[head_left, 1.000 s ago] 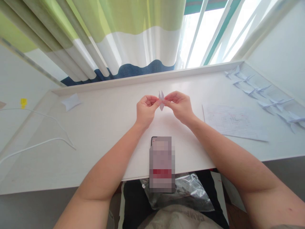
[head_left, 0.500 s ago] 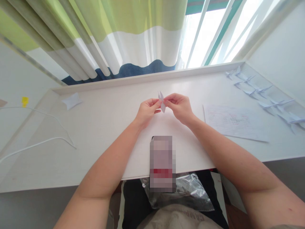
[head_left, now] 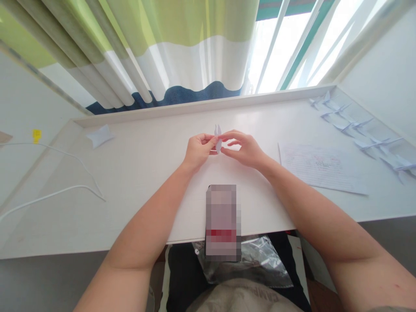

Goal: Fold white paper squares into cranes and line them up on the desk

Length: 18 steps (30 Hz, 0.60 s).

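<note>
A small folded piece of pale lilac paper (head_left: 217,138) stands upright between my two hands, just above the white desk (head_left: 136,173). My left hand (head_left: 197,151) pinches its left side with thumb and curled fingers. My right hand (head_left: 244,149) pinches its right side between thumb and forefinger, its other fingers loosely spread. Two narrow points of the paper stick up above my fingertips.
A phone (head_left: 222,222) lies at the desk's front edge below my hands. A written sheet of paper (head_left: 320,168) lies to the right, with several folded paper cranes (head_left: 360,130) behind it. A white cable (head_left: 65,173) and a folded paper square (head_left: 100,135) lie on the left. A curtain (head_left: 146,52) hangs behind.
Both hands sank slightly toward the desk with the folded paper. The two upper points came closer together, and the fingers of my right hand opened out a little.
</note>
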{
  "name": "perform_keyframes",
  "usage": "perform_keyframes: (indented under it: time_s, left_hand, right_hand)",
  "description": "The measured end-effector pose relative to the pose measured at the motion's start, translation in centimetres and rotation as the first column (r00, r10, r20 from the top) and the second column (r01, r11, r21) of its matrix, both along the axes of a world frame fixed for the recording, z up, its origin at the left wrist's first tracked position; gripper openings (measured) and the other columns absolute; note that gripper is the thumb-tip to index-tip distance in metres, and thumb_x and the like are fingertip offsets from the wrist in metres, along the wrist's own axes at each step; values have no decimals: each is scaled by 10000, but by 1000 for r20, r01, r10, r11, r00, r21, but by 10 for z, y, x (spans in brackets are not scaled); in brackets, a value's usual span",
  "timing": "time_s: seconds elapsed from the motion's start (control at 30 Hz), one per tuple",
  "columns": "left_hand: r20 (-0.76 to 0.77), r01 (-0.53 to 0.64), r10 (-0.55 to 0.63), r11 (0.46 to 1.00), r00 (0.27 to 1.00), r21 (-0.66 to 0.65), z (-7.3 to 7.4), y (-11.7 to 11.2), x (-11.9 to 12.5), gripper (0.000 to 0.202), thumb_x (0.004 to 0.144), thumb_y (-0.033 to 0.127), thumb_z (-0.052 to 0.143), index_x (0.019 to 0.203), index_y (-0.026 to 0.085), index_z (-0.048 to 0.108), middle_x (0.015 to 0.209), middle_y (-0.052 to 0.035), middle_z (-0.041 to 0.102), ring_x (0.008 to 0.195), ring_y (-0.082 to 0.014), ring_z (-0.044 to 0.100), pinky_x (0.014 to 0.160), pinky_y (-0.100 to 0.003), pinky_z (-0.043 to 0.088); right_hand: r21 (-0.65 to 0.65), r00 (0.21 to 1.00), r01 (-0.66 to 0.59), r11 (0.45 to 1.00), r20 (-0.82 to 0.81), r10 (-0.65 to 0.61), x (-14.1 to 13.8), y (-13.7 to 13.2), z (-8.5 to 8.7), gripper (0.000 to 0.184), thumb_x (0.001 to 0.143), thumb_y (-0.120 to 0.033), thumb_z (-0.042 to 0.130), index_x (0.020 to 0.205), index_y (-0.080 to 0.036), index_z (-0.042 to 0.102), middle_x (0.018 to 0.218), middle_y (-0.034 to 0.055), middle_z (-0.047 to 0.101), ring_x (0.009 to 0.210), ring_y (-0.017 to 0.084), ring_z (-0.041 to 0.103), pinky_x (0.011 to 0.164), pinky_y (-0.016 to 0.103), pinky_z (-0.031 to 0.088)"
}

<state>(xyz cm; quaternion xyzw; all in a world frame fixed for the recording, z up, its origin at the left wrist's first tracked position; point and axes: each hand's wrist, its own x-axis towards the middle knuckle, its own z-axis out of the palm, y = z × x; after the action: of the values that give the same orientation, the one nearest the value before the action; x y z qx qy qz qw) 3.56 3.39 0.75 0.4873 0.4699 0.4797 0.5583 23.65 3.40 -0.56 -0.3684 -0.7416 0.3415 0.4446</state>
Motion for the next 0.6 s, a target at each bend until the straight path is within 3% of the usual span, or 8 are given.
perform_keyframes:
  time_s: [0.27, 0.43, 0.6]
  left_hand:
    - [61, 13, -7, 995, 998, -104, 8, -7, 2, 355, 894, 448, 962, 974, 148, 790, 923, -91, 859, 861, -223, 848, 930, -407, 691]
    - [93, 28, -12, 984, 996, -178, 14, -9, 0, 277, 911, 377, 939, 923, 141, 794, 904, -97, 848, 880, -223, 847, 984, -406, 666]
    - [120, 43, -16, 974, 993, -221, 16, -8, -3, 190, 906, 296, 905, 894, 143, 793, 896, -85, 837, 830, -208, 826, 971, -410, 661]
  right_hand:
    - [153, 993, -21, 988, 122, 2, 5, 4, -5, 284, 941, -268, 799, 1220, -311, 777, 1217, 54, 802, 1125, 283, 754, 1011, 542, 649]
    - [254, 981, -45, 966, 193, -5, 9, 5, -4, 275, 953, -245, 819, 1215, -320, 783, 1264, 70, 779, 1179, 298, 733, 1054, 530, 629]
    - [274, 963, -77, 959, 269, 1, 12, 6, -5, 226, 1000, -281, 813, 1217, -343, 795, 1284, 65, 765, 1215, 313, 712, 1075, 557, 610]
